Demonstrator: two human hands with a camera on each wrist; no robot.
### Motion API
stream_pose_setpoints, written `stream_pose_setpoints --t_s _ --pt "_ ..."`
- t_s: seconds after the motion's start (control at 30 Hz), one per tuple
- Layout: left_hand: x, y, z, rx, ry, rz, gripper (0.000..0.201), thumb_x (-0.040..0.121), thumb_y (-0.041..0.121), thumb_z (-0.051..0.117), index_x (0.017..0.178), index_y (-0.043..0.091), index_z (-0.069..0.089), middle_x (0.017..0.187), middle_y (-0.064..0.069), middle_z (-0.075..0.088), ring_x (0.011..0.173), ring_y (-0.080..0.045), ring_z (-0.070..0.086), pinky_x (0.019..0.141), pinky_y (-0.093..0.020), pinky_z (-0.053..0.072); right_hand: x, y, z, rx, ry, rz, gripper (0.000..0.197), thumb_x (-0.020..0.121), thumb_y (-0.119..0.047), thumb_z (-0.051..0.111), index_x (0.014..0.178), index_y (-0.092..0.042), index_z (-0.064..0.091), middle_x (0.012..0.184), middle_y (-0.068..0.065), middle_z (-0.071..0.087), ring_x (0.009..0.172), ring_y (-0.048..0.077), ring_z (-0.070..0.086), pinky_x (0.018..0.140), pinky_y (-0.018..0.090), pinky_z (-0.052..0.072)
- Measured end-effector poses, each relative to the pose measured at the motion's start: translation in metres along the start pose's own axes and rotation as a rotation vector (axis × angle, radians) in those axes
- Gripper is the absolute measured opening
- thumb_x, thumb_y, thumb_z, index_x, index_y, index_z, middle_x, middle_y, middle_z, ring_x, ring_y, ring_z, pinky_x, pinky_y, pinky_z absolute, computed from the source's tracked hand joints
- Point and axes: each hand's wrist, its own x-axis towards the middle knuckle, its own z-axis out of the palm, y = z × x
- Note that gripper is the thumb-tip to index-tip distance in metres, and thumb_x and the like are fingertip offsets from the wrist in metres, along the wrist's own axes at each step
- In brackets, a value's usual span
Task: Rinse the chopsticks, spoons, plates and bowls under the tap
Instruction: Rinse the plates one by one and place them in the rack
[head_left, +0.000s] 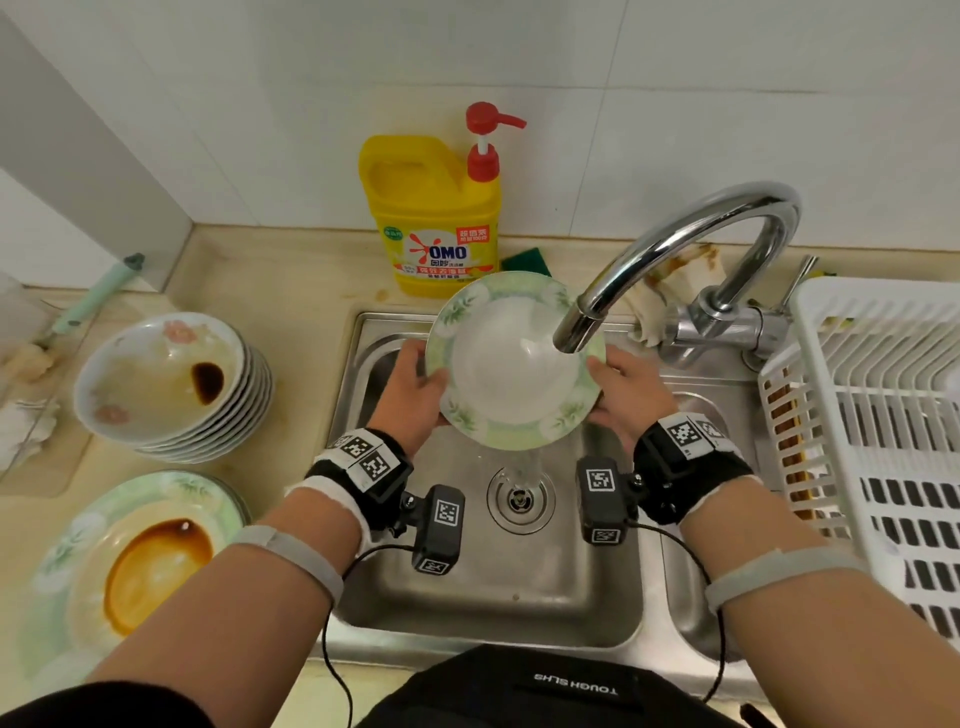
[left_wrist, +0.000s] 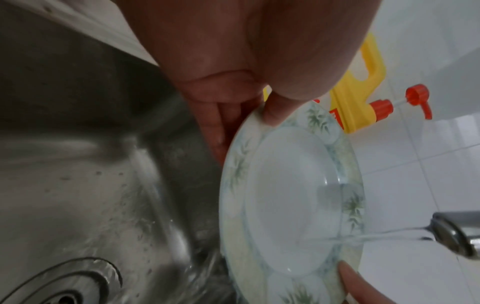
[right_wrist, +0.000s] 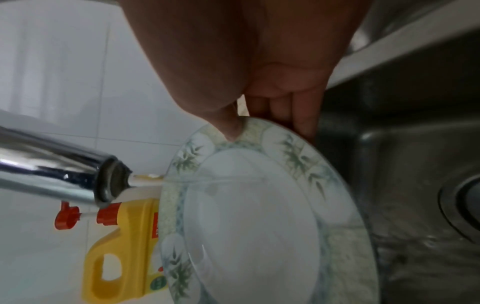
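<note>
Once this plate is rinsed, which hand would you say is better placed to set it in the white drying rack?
Probably the right hand: it pinches the green-rimmed plate on the side nearest the white plastic rack.

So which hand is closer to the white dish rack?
Right. The right hand grips the plate rim on the side facing the dish rack; the left hand grips the opposite rim, farther away.

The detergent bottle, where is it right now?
In the head view the yellow detergent bottle stands on the counter against the tiled wall, behind the sink, left of the tap, with a green sponge beside it.
</note>
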Motion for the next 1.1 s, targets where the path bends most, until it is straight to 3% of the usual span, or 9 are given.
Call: stream_pose_setpoints --t_s 0.13,0.37,0.5,0.6,0.7,0.8,0.93,1.07,1.1 --pt "-0.005 0.002 -0.014 0.005 0.049 0.061 0.025 0.103 0.010 0.051 0.119 0.030 0.052 0.116 -0.001 0.067 0.106 -0.022 0.067 0.083 -0.040 0.060 -0.003 0.004 0.017 0.133 -0.047 0.087 0.026 0.105 -0.015 0.052 0.097 -0.030 0.072 0.109 0.005 0.076 0.101 0.029 0.072 0.076 0.044 0.061" --pt "-0.029 0.000 -0.012 -0.079 -0.050 -0.104 0.037 0.102 0.012 0.055 0.132 0.030 0.044 0.127 -0.002 0.061 0.108 -0.027 0.066 0.069 -0.045 0.063 -0.019 0.017 0.010 0.151 -0.100 0.156 0.019 0.106 -0.014 0.050 0.110 -0.026 0.064 0.105 0.003 0.075 0.095 0.027 0.073 0.068 0.039 0.060" --pt "-0.043 0.001 -0.008 0.025 -0.074 -0.049 0.050 0.097 0.004 0.060 0.135 0.029 0.041 0.126 -0.004 0.058 0.108 -0.028 0.065 0.073 -0.055 0.062 -0.027 0.024 -0.001 0.119 -0.114 0.203 0.019 0.104 -0.007 0.051 0.109 -0.021 0.064 0.107 0.007 0.074 0.097 0.029 0.072 0.070 0.040 0.061" --pt "-0.053 0.007 -0.009 0.213 -0.073 0.045 0.049 0.098 0.005 0.058 0.136 0.030 0.041 0.122 -0.003 0.059 0.106 -0.026 0.065 0.070 -0.051 0.064 -0.031 0.028 -0.005 0.093 -0.119 0.247 0.020 0.100 -0.002 0.055 0.108 -0.014 0.068 0.101 0.010 0.074 0.086 0.026 0.072 0.065 0.033 0.059" --pt "-0.063 0.012 -0.018 0.406 -0.039 0.120 0.040 0.098 0.009 0.057 0.136 0.020 0.051 0.120 -0.007 0.065 0.108 -0.027 0.065 0.084 -0.055 0.060 -0.035 0.029 -0.003 0.039 -0.165 0.255 0.015 0.099 -0.003 0.058 0.106 -0.010 0.070 0.094 0.012 0.074 0.078 0.025 0.070 0.075 0.035 0.059" --pt "-0.076 0.017 -0.031 0.479 0.017 0.147 0.026 0.098 0.011 0.058 0.123 0.018 0.060 0.112 -0.008 0.070 0.105 -0.028 0.067 0.093 -0.056 0.055 -0.044 0.024 0.005 -0.007 -0.250 0.230 0.010 0.100 -0.009 0.061 0.103 -0.011 0.070 0.091 0.011 0.074 0.076 0.024 0.070 0.078 0.036 0.059" --pt "-0.099 0.023 -0.047 0.521 0.110 0.269 0.033 0.099 0.009 0.060 0.132 0.013 0.061 0.119 -0.007 0.070 0.113 -0.026 0.064 0.101 -0.045 0.051 -0.052 0.017 0.016 -0.130 -0.299 0.109 0.014 0.100 -0.016 0.063 0.110 -0.008 0.070 0.097 0.014 0.077 0.081 0.023 0.074 0.074 0.032 0.060" --pt "-0.123 0.034 -0.062 0.605 0.209 0.457 0.034 0.100 0.015 0.061 0.133 0.016 0.063 0.114 0.005 0.069 0.104 -0.013 0.064 0.088 -0.015 0.048 -0.062 -0.003 0.019 -0.316 -0.346 -0.153 0.011 0.099 -0.016 0.066 0.103 -0.009 0.073 0.099 0.012 0.078 0.078 0.016 0.077 0.077 0.032 0.063" --pt "-0.127 0.038 -0.066 0.633 0.232 0.500 0.033 0.100 0.016 0.062 0.133 0.015 0.064 0.111 0.006 0.069 0.101 -0.012 0.064 0.085 -0.013 0.047 -0.063 -0.010 0.018 -0.383 -0.341 -0.237 0.012 0.098 -0.017 0.066 0.103 -0.010 0.074 0.095 0.008 0.078 0.077 0.014 0.077 0.077 0.033 0.064"
